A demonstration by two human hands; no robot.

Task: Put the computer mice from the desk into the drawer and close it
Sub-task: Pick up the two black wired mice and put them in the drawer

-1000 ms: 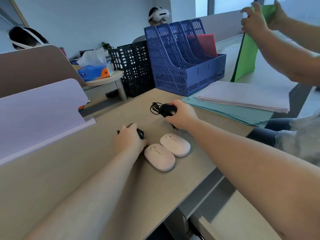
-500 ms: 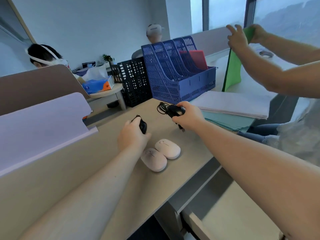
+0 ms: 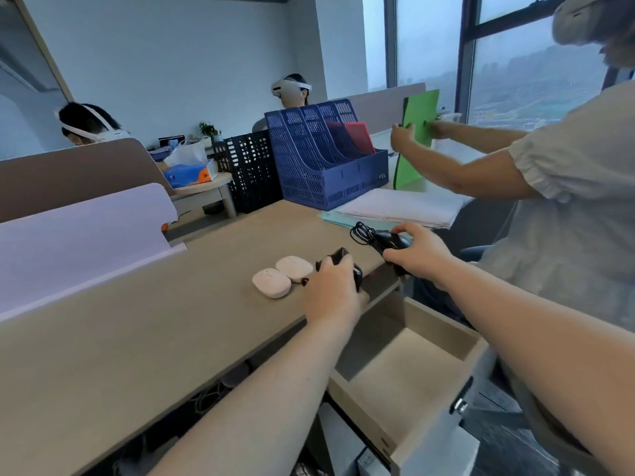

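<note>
My left hand [image 3: 331, 292] grips a small black mouse [image 3: 355, 271] at the desk's right edge, just above the open drawer [image 3: 405, 376]. My right hand [image 3: 417, 257] holds a black wired mouse [image 3: 391, 240] with its coiled cable [image 3: 362, 233], also near the desk edge over the drawer. Two white mice [image 3: 271, 282] [image 3: 294, 268] lie side by side on the desk [image 3: 137, 331], just left of my left hand. The drawer's inside shows nothing in it.
A blue file rack [image 3: 323, 159] and a black mesh rack [image 3: 251, 170] stand at the desk's back. Paper stacks [image 3: 402, 209] lie by the rack. A person on the right holds a green folder [image 3: 417, 139]. A white divider [image 3: 79, 235] runs along the left.
Both hands have lifted their black mice and carried them right, to the desk edge above the drawer. The view has swung right and down, so the open drawer shows fully.
</note>
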